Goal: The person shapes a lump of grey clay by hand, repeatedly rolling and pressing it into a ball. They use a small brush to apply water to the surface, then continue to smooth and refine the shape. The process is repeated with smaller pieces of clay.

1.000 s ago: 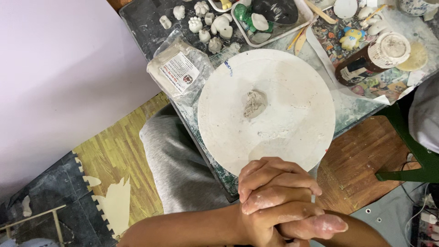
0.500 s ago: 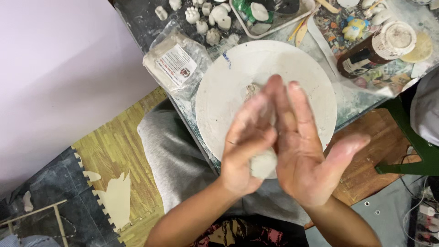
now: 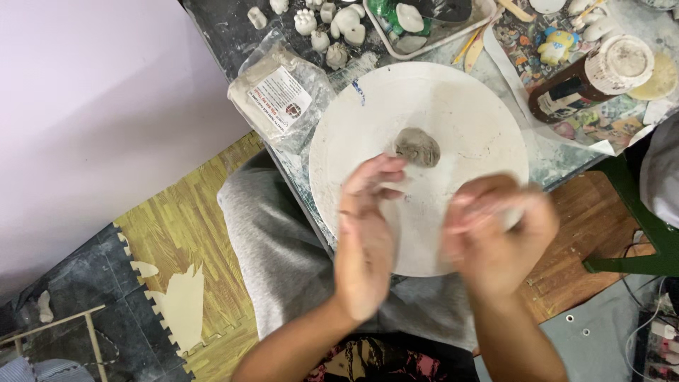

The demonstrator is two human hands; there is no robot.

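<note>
A round white board [image 3: 453, 99] lies on the table edge above my lap. In its middle sits a small grey clay lump [image 3: 417, 146]. My left hand [image 3: 364, 237] hovers over the board's near left part, flat and open, its fingertips just short of the grey lump. My right hand [image 3: 498, 237] is blurred by motion over the board's near right edge. Its fingers curl around a pale clay lump [image 3: 506, 211], which is mostly hidden. The two hands are apart.
A clear bag of pale clay [image 3: 279, 99] lies left of the board. Small white clay figures [image 3: 332, 28] and a tray [image 3: 424, 39] stand behind it, and a brown capped bottle [image 3: 590, 81] lies at the right. A green chair leg [image 3: 633, 263] stands on the floor.
My hands were clasped near my body, then pressed a pale lump between them over the board. Now they have parted, the left open and the right curled.
</note>
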